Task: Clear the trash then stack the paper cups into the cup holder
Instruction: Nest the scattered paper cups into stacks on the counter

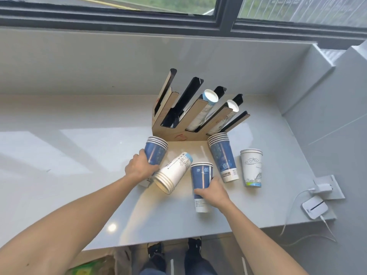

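A wooden cup holder with several slanted black slots stands at the back of the counter; two right-hand slots hold stacked cups. My left hand grips a stack of blue cups standing left of the holder's base. My right hand grips another blue cup stack nearer me. Between them a white cup stack lies on its side, mouths toward me. A taller blue stack and a white cup stack stand upright at the right.
The grey counter ends in a wall at the right and a window sill behind. A white charger block, a small white device and cables sit at the right front corner. A bag lies on the floor by my legs.
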